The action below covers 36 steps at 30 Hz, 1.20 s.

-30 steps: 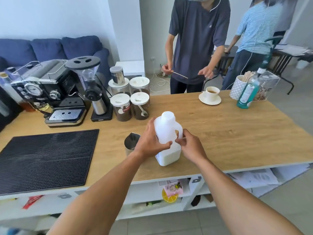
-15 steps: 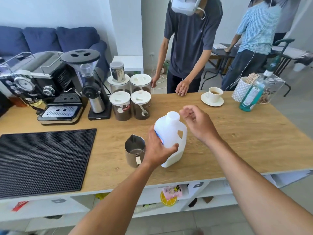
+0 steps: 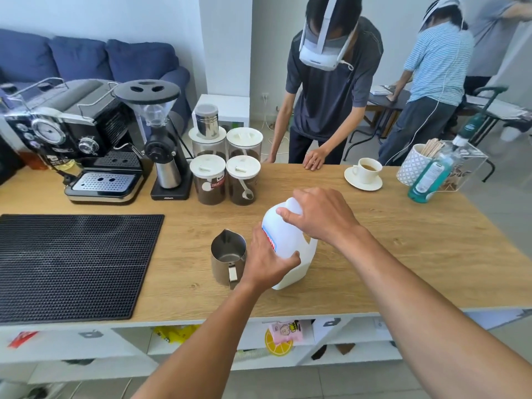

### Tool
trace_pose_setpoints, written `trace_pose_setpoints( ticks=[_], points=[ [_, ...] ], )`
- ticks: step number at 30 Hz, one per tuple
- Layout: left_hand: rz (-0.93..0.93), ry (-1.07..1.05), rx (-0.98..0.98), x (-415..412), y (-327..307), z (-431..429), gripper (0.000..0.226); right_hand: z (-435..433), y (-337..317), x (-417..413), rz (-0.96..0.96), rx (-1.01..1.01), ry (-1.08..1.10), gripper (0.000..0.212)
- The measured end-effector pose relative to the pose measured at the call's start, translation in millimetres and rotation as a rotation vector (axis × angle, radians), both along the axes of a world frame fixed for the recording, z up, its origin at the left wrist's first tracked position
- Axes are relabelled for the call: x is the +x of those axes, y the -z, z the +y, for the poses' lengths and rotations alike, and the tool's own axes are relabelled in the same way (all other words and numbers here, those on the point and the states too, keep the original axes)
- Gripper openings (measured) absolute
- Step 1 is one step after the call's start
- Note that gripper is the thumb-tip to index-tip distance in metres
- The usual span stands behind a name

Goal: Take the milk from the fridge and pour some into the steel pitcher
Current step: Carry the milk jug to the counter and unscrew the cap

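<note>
My right hand (image 3: pixel 319 214) was hanging in the air above the milk jug (image 3: pixel 299 266) half a second ago. It has now come down over the top of the jug, with the fingers curled round the neck, where the cap sits. The cap itself is hidden under my palm, so I cannot tell whether it has begun to turn. My left hand (image 3: pixel 267 260) has kept its place, wrapped round the body of the jug with the thumb across the front, and it holds the jug upright on the wooden surface (image 3: pixel 403 240). The steel pitcher (image 3: pixel 227 251) stands just beside the jug on its left, close to my left hand, with its spout pointing away from me. I can see only bare metal at its bottom, so I judge that no milk has gone in yet. The jug is already out of the fridge, so what is left is opening it and pouring. The left hand will have to hold firm while the right one twists, because the jug looks only partly full and light enough to slide or turn with the cap.
</note>
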<state>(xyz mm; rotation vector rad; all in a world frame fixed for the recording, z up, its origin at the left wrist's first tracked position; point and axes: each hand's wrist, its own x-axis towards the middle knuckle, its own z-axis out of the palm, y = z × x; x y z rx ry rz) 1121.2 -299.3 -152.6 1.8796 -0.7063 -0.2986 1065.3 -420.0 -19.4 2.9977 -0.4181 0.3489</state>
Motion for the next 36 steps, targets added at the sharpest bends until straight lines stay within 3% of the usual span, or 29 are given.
trace_pose_setpoints(
  ticks=[4,8,13,22,24,26,29,31,36],
  points=[
    [-0.017,0.037,0.027,2,-1,3,0.093,-6,-16,-12,0.135,0.134,-0.136,0.044],
    [-0.019,0.035,0.034,1,-3,-1,0.094,-10,-22,-15,0.164,0.108,-0.043,0.063],
    [-0.026,0.030,0.033,-1,-3,-1,0.095,-6,-26,-10,0.182,0.269,-0.041,0.045],
    [-0.028,0.014,0.069,-2,-3,-3,0.089,-9,-31,-9,0.256,0.496,-0.149,0.041],
    [-0.036,0.018,0.062,-4,-4,-3,0.090,-7,-33,-9,0.273,0.508,-0.152,0.026],
    [-0.026,0.014,0.051,-3,-3,-4,0.090,-1,-34,-8,0.210,0.495,-0.149,0.027],
    [-0.004,0.010,0.048,-4,-5,-4,0.092,2,-28,-5,0.126,0.275,-0.050,0.046],
    [-0.001,0.010,0.062,-4,-4,-4,0.091,0,-25,-5,0.132,0.212,-0.015,0.044],
    [0.001,-0.007,0.062,-2,-2,-3,0.093,-9,-33,-12,-0.054,0.457,-0.098,0.030]
  ],
)
